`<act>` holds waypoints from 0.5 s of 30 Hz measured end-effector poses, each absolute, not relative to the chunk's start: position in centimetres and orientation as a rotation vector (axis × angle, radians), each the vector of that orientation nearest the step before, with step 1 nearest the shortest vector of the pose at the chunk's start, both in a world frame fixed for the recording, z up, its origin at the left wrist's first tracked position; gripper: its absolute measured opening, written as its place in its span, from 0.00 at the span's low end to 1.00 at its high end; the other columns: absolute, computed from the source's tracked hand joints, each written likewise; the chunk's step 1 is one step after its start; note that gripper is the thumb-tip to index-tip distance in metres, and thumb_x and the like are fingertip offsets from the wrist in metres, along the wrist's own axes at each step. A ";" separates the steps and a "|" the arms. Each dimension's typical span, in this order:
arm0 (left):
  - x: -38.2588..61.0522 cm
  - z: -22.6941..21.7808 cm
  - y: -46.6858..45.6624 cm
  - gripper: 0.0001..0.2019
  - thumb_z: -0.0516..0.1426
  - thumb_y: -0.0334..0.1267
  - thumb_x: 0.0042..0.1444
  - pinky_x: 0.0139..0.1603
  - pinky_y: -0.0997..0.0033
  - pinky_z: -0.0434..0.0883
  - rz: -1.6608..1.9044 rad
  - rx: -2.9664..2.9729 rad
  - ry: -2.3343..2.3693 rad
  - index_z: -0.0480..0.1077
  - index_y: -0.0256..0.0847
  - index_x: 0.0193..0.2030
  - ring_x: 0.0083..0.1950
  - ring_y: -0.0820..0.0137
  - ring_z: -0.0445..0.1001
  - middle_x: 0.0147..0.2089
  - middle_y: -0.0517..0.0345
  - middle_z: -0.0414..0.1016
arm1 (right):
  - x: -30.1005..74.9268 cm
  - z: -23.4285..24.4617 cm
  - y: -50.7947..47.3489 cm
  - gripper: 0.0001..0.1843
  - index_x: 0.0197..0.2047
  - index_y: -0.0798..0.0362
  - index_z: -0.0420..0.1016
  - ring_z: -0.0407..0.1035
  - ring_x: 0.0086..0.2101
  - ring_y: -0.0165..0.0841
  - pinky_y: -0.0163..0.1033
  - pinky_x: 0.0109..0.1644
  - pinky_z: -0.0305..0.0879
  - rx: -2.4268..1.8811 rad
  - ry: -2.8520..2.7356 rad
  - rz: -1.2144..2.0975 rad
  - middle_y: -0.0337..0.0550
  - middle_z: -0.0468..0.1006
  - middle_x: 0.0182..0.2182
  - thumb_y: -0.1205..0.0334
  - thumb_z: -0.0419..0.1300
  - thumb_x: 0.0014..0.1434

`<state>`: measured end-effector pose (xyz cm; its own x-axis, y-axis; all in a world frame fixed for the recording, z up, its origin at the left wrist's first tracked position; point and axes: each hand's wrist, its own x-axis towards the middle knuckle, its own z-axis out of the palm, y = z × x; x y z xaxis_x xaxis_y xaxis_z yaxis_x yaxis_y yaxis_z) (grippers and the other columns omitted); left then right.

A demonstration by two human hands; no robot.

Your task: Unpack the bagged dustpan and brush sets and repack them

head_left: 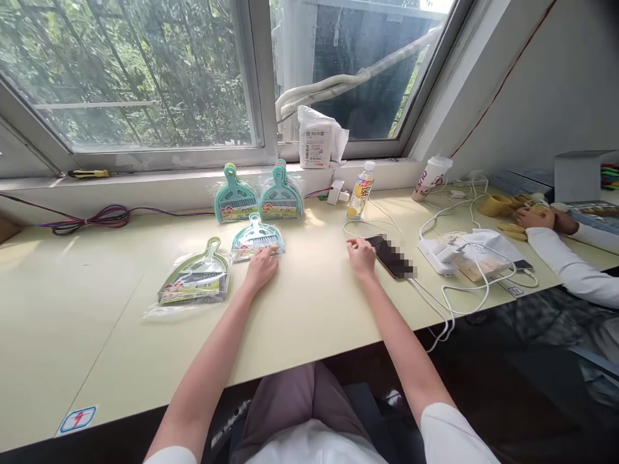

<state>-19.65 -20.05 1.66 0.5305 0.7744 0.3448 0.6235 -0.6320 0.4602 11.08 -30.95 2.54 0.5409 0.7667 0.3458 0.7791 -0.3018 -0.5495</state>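
My left hand (261, 266) lies flat on the pale table (309, 309), its fingers touching the front edge of a small teal dustpan-and-brush set (256, 237) in clear wrap. A green wrapped set (197, 278) lies to its left. Two more teal sets (235, 196) (281, 193) lean against the window ledge behind. My right hand (360, 256) rests on the table with fingers loosely curled, touching the near left edge of a dark phone (391, 256) that lies flat with a white cable attached.
A drink bottle (360, 189), a white bag (316, 138), a cup (429, 178) and a white power strip with tangled cables (452, 254) lie at the right. Another person's sleeved arm (565, 264) rests at far right by yellow items (498, 206). Coloured wires (91, 219) run along the left.
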 end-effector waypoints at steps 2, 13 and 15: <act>-19.1 1.9 -20.8 0.22 0.53 0.34 0.56 0.59 0.53 0.64 0.725 2.505 1.021 0.67 0.41 0.58 0.57 0.55 0.67 0.56 0.51 0.74 | 8.4 2.3 -29.5 0.15 0.44 0.49 0.78 0.69 0.47 0.37 0.42 0.54 0.59 -2.028 -1.384 0.106 0.43 0.80 0.46 0.57 0.51 0.65; -18.0 2.4 -22.2 0.23 0.57 0.31 0.55 0.68 0.51 0.55 1.019 2.328 1.250 0.66 0.43 0.58 0.66 0.56 0.60 0.64 0.48 0.65 | 0.5 1.1 -24.6 0.19 0.50 0.45 0.75 0.75 0.47 0.37 0.48 0.58 0.65 -1.702 -1.281 0.554 0.39 0.82 0.43 0.63 0.61 0.53; -19.0 2.3 -21.2 0.26 0.59 0.31 0.53 0.68 0.50 0.55 1.076 2.192 1.494 0.63 0.41 0.59 0.68 0.54 0.57 0.65 0.44 0.62 | 0.7 0.4 -25.0 0.20 0.50 0.46 0.74 0.75 0.46 0.36 0.46 0.55 0.68 -1.594 -1.226 0.629 0.40 0.82 0.43 0.64 0.61 0.51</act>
